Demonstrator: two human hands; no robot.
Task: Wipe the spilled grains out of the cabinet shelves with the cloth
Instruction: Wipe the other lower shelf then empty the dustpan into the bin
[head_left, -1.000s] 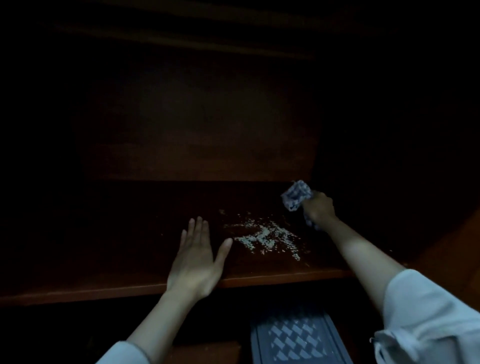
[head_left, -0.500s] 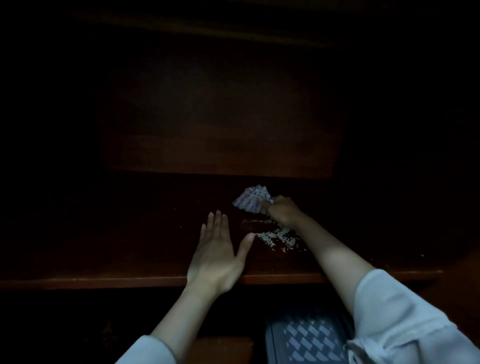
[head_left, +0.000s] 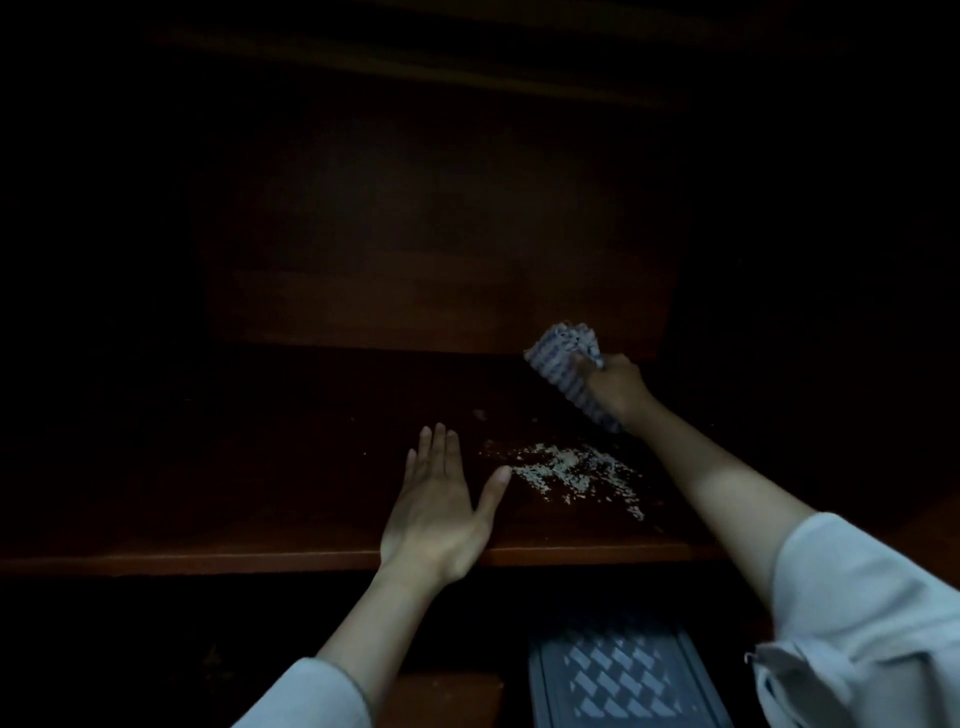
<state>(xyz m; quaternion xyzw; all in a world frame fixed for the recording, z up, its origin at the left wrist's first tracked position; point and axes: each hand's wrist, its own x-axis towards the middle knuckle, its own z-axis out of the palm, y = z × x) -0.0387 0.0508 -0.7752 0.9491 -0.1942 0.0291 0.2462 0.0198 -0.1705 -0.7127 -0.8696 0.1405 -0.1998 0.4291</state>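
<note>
A patch of pale spilled grains (head_left: 569, 475) lies on the dark wooden cabinet shelf (head_left: 260, 519), a little behind its front edge. My left hand (head_left: 439, 512) rests flat on the shelf, fingers straight, thumb spread and its tip touching the left end of the grains. My right hand (head_left: 615, 389) grips a bunched blue-and-white checked cloth (head_left: 563, 358) at the back right of the shelf, behind the grains and apart from them.
The shelf's front edge (head_left: 571, 556) runs across the view. Below it, at the lower right, sits a dark crate with a lattice pattern (head_left: 618, 675). The cabinet's back wall (head_left: 441, 260) and the shelf above are in deep shadow.
My right hand with the cloth has swept left across the grains and come back to the back right. The grains now lie spread wider. My left hand stays flat.
</note>
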